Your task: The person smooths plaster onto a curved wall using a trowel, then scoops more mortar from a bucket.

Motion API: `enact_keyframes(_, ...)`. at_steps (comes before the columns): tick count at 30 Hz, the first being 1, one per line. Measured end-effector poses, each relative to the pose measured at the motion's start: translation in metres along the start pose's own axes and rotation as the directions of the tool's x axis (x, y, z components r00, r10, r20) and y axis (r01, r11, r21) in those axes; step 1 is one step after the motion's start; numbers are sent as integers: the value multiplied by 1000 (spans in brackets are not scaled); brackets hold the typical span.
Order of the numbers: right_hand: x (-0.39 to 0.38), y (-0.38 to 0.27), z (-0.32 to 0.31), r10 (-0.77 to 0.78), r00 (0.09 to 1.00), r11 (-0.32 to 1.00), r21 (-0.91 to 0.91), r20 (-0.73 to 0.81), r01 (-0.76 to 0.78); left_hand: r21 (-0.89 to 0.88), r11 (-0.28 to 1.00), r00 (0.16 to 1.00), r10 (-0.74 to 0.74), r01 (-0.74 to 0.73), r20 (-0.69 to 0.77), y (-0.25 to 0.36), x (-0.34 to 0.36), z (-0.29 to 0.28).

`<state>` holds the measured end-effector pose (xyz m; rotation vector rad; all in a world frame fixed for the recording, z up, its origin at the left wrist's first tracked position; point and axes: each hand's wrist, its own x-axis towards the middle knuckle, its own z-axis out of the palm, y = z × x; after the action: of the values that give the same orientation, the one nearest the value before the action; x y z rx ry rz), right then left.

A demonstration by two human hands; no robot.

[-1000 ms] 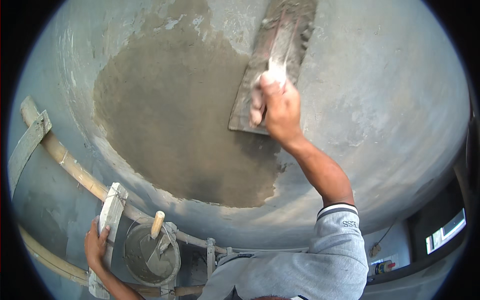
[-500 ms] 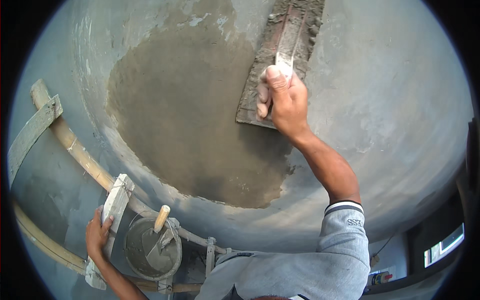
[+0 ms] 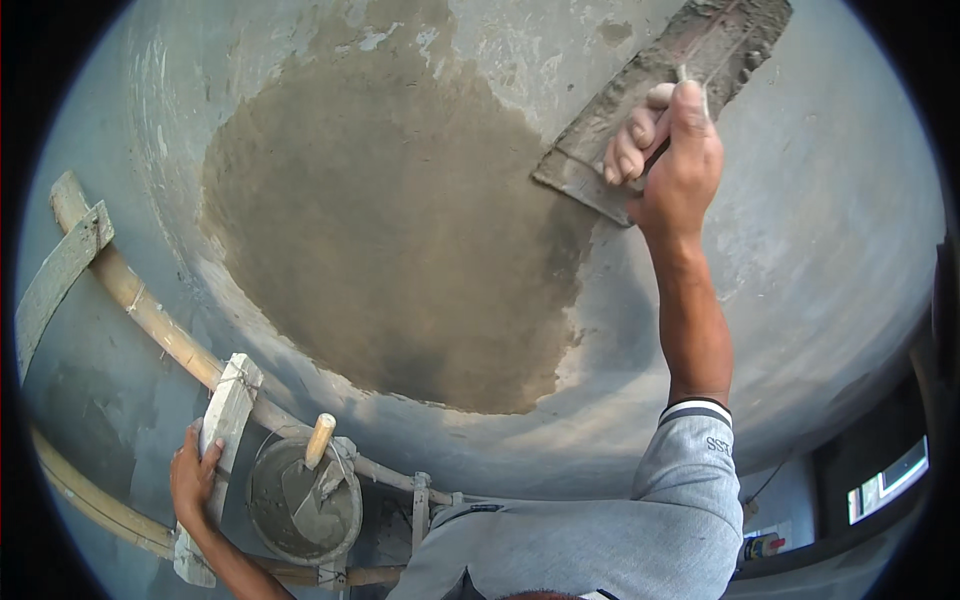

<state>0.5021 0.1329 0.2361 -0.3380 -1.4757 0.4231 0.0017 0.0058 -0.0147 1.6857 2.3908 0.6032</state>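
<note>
My right hand [image 3: 675, 165] grips the handle of a long plastering trowel [image 3: 622, 105], its back crusted with wet mortar. The trowel lies tilted against the grey wall [image 3: 830, 200], its lower end at the right edge of a darker, damp plaster patch [image 3: 390, 230]. At lower left my left hand [image 3: 193, 480] is closed around the edge of a mortar-splashed wooden board [image 3: 231, 405] tied to bamboo poles. Right of that board hangs a bucket [image 3: 354, 525] of grey mortar. A smaller trowel with a wooden handle [image 3: 319, 440] stands in it.
A curved-looking bamboo pole [image 3: 150, 305] runs along the wall's lower left, with a second pole [image 3: 100, 508] below it. Another board [image 3: 62, 268] lies across them at far left. A bright window opening [image 3: 890, 482] shows at lower right.
My right hand has carried the trowel right and slightly upward, turning it clockwise, off most of the damp patch. My left hand keeps its hold on the board.
</note>
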Motion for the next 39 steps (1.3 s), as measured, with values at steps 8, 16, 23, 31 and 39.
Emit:
enact_keyframes(8, -94, 53, 5, 267, 949, 960, -132, 166, -247, -42, 999, 1000, 0, 1, 17, 7, 2, -1)
enact_keyframes(16, -32, 7, -7, -50, 998, 999, -15, 41, 50, -43, 999, 1000, 6, -6, 4, 3, 1, 2)
enact_keyframes(23, -145, 67, -43, 315, 945, 948, -82, 87, -308, -24, 999, 1000, -22, 22, 15, 7, 6, 2)
enact_keyframes(31, -90, 47, -5, 229, 973, 969, 84, 26, -230, -71, 997, 1000, -22, 23, 10, 3, -2, -4)
enact_keyframes(39, -85, 43, -19, 131, 980, 972, 216, -148, -98, 13, 1000, 999, -28, 28, 23, 3, 0, -1)
